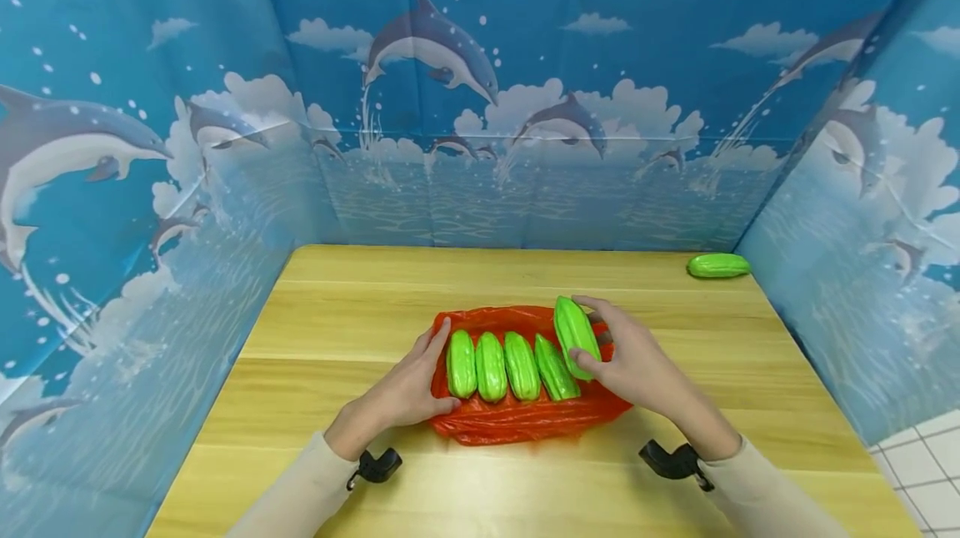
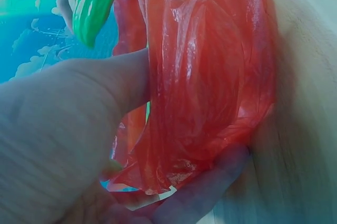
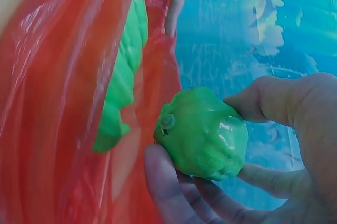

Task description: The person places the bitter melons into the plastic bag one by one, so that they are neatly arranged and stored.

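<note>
A red plastic bag (image 1: 517,431) lies on the table with its mouth spread upward, and several ridged, glossy green bitter melons (image 1: 491,367) stand side by side in it. My left hand (image 1: 408,384) holds the bag's left end; in the left wrist view the thumb (image 2: 121,79) reaches inside the rim while a finger lies along the outside. With thumb and fingers, my right hand (image 1: 633,359) grips another bitter melon (image 1: 576,336), tilted over the bag's right end. Its stubby stem end faces the camera in the right wrist view, beside the red bag wall (image 3: 58,98).
One more bitter melon (image 1: 718,265) lies at the table's far right corner. The wooden table (image 1: 337,304) is walled on the back and both sides by a blue dolphin-print sheet (image 1: 540,188). White floor tiles (image 1: 922,471) show at the lower right.
</note>
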A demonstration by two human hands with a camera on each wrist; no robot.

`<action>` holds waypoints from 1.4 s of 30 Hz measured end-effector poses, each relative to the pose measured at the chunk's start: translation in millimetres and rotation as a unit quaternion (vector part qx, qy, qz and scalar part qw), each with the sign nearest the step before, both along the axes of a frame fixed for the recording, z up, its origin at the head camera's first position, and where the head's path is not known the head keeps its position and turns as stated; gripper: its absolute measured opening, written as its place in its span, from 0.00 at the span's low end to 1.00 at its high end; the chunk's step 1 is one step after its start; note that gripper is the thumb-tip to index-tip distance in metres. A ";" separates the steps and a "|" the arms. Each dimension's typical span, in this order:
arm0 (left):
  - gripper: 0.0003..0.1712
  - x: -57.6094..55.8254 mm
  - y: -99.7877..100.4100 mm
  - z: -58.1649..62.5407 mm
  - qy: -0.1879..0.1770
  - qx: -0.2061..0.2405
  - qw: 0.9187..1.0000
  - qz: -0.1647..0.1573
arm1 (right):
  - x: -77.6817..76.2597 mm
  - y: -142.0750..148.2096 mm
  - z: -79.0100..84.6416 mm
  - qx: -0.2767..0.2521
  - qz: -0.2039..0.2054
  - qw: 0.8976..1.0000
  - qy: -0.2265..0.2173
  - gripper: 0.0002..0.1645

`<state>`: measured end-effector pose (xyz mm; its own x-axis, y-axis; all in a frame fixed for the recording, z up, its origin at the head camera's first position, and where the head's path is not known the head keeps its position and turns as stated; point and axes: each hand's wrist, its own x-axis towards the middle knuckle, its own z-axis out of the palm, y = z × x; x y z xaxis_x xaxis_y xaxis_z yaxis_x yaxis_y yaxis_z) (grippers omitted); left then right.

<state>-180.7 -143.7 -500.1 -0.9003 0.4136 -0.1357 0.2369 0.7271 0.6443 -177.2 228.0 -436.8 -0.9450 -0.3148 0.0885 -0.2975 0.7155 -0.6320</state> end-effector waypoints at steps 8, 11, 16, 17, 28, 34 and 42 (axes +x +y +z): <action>0.75 3.5 5.3 3.6 -0.006 -0.007 1.000 0.003 | 0.1 -24.4 -9.7 0.001 0.015 1.000 -0.025 0.48; 0.75 2.7 5.8 4.0 -0.007 -0.010 1.000 0.006 | -0.5 -34.6 -13.2 0.005 0.019 0.999 -0.031 0.47; 0.76 4.5 6.5 2.9 -0.006 -0.011 1.000 0.016 | -1.4 -47.8 -18.5 0.003 0.032 0.998 -0.049 0.45; 0.76 4.8 6.7 2.7 -0.005 -0.011 1.000 0.017 | -1.5 -50.0 -19.4 0.002 0.034 0.998 -0.052 0.45; 0.74 8.0 8.5 1.5 0.008 -0.016 1.000 0.022 | -3.2 -65.5 -26.7 -0.004 0.035 0.997 -0.068 0.47; 0.70 3.4 6.1 -1.2 0.019 -0.029 0.999 0.012 | -6.2 -71.1 -31.2 -0.010 0.040 0.997 -0.072 0.49; 0.64 0.6 4.2 3.7 0.033 -0.031 0.999 0.009 | -3.8 -71.5 -29.1 -0.001 0.037 0.997 -0.069 0.51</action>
